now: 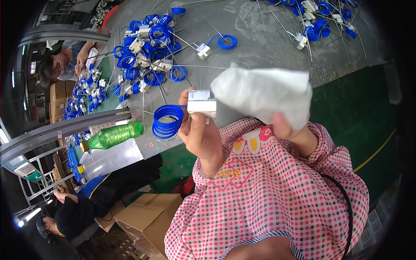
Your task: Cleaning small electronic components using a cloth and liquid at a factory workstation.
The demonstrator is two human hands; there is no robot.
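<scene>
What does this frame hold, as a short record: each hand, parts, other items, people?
Left hand: holds up a white unit with a blue coil attached
Right hand: holds a white cloth, blurred
Parts: similar units in a big pile left and another pile far right, on a grey table
Other items: green bottle on its side, left; cardboard box, lower left
People: two others, left side

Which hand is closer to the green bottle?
Left. The left hand is right of the bottle, apart from it, holding a white block; the right hand is farther right, with a white cloth.
</scene>
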